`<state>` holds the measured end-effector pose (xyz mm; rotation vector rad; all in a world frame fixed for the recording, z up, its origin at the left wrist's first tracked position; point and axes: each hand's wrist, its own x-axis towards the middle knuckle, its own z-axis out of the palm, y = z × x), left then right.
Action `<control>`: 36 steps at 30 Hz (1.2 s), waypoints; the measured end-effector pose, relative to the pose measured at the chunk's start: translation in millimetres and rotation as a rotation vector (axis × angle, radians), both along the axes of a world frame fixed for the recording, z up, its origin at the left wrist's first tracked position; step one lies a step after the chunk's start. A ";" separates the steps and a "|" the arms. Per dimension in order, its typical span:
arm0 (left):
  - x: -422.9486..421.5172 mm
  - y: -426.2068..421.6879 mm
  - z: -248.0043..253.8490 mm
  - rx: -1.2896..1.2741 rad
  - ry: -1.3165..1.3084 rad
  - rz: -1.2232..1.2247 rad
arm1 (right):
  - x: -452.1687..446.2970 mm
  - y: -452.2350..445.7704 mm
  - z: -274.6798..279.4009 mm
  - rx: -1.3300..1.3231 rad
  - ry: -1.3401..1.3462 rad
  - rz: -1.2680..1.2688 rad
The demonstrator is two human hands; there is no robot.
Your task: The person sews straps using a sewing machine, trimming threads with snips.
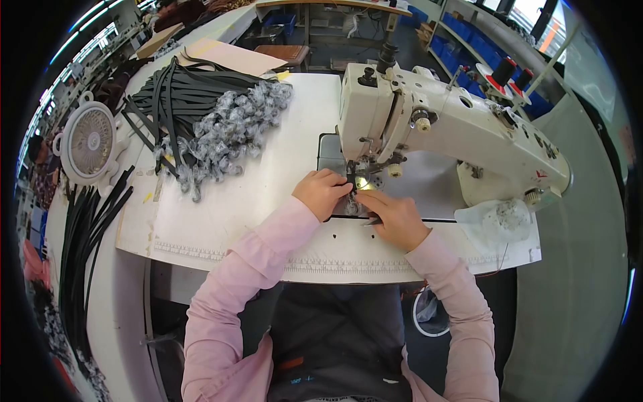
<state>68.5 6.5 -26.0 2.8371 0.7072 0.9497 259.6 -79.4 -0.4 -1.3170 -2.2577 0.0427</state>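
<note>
A short black strap piece with a clear-plastic-wrapped end (352,206) is positioned below the needle area of a cream-white metal sewing machine (429,120); the left hand (323,194) is bunched against it, pinch or mere press cannot be told, while the right hand (400,221) is brought to it by the fingertips, a small pointed grey metal tool (373,222) being gripped in the curled fingers. Flat black straps (175,94) with crinkled plastic-wrapped ends (234,127) are heaped leftward on the white tabletop (234,201), near a round white plastic fan (92,141).
</note>
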 end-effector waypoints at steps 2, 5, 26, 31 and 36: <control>4.2 -6.8 4.5 -0.022 0.014 0.069 | 0.2 -5.9 0.7 0.072 -0.003 -0.040; 16.1 -21.6 7.5 -0.149 -0.062 0.179 | 11.7 -35.0 14.1 0.216 0.057 -0.073; 23.7 -15.1 -12.7 0.053 0.015 0.190 | 489.4 -85.6 8.9 0.474 0.947 -1.072; 21.7 -16.0 -9.0 0.013 -0.035 0.178 | 472.4 -82.4 12.7 0.558 0.996 -1.108; 23.6 -14.3 -8.7 0.044 -0.025 0.168 | 454.6 -68.5 93.3 0.464 0.510 -1.223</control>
